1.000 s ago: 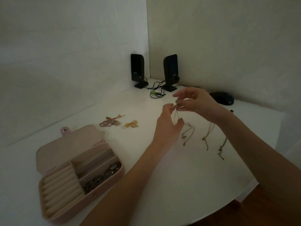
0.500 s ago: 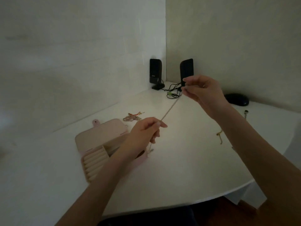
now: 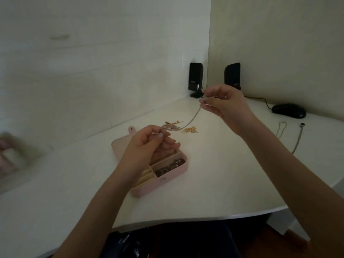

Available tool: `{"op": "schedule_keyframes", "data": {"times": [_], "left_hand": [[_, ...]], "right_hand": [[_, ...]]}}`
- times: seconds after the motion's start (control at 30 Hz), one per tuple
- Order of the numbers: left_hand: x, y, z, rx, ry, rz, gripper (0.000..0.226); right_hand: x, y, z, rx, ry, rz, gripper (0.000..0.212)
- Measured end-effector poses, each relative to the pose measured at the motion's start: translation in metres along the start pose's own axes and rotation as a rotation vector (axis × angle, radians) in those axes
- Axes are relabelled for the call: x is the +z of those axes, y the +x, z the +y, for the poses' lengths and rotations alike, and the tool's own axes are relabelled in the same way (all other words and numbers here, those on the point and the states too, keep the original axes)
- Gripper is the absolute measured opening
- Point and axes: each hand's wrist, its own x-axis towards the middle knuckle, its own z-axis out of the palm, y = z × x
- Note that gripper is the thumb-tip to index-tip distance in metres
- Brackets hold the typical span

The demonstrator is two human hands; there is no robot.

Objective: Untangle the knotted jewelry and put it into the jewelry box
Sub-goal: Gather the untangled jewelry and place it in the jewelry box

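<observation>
One thin silver-coloured chain (image 3: 191, 119) is hanging in the air between the two hands, sagging a little in the middle, with its long axis running from low on the left and near the person to high on the right and farther away. The left hand (image 3: 149, 146) is pinching the lower end between thumb and forefinger, the other fingers curling loosely beneath, and it is hovering directly over the open pink jewelry box (image 3: 163, 175). The right hand (image 3: 223, 103) is pinching the upper end between its thumb and fingertips, raised well above the white tabletop (image 3: 214, 183) and well apart from the box. So the chain's lower end is the one lying nearest the box, and the left hand is the nearer hand; judging from this, lowering the chain into a compartment would be led from the left end, with the right hand feeding the length down after it. The compartment at the box's right end is already holding a heap of dark jewelry (image 3: 170, 167). Two small gold-and-red ornaments (image 3: 189, 129) are lying on the table just beyond the box, under the chain's span. Two more slender chains (image 3: 297, 138) are lying far to the right, near a black computer mouse (image 3: 288, 110), and two black speakers (image 3: 195, 79) are standing in the corner.
</observation>
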Motion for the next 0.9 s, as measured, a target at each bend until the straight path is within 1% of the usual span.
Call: {"op": "schedule_keyframes", "data": {"times": [0.27,0.4,0.5,0.57,0.63,0.7,0.73,0.77,0.83,0.87,0.9], "left_hand": [[-0.005,0.004,0.009,0.058,0.033,0.007,0.023],[-0.008,0.005,0.006,0.035,0.059,0.006,0.022],[-0.009,0.002,0.000,-0.036,0.098,-0.037,0.021],[-0.013,0.000,-0.006,-0.065,0.244,-0.057,0.022],[-0.021,-0.001,-0.011,-0.025,0.566,-0.043,0.023],[-0.025,-0.002,-0.011,0.023,0.934,-0.080,0.022],[-0.026,-0.003,-0.011,0.030,1.066,-0.111,0.021],[-0.026,-0.004,-0.011,0.033,1.144,-0.125,0.019],[-0.026,-0.003,-0.010,0.053,1.167,-0.066,0.010],[-0.025,-0.002,-0.010,0.069,1.126,-0.012,0.012],[-0.024,-0.002,-0.008,0.071,1.029,0.020,0.019]], "right_hand": [[0.016,-0.005,-0.002,-0.008,-0.030,-0.073,0.014],[0.021,-0.007,-0.003,-0.006,-0.058,-0.107,0.013],[0.024,-0.009,-0.005,-0.008,-0.047,-0.121,0.013],[0.027,-0.011,-0.007,-0.009,-0.023,-0.142,0.014],[0.035,-0.015,-0.007,-0.005,-0.027,-0.179,0.015],[0.046,-0.019,-0.005,-0.007,-0.047,-0.228,0.016],[0.052,-0.021,-0.005,-0.013,-0.055,-0.249,0.016],[0.058,-0.023,-0.004,-0.021,-0.056,-0.265,0.016],[0.068,-0.025,-0.005,-0.040,-0.040,-0.290,0.016],[0.072,-0.026,-0.005,-0.050,-0.029,-0.299,0.016],[0.075,-0.026,-0.006,-0.061,-0.024,-0.306,0.016]]}}
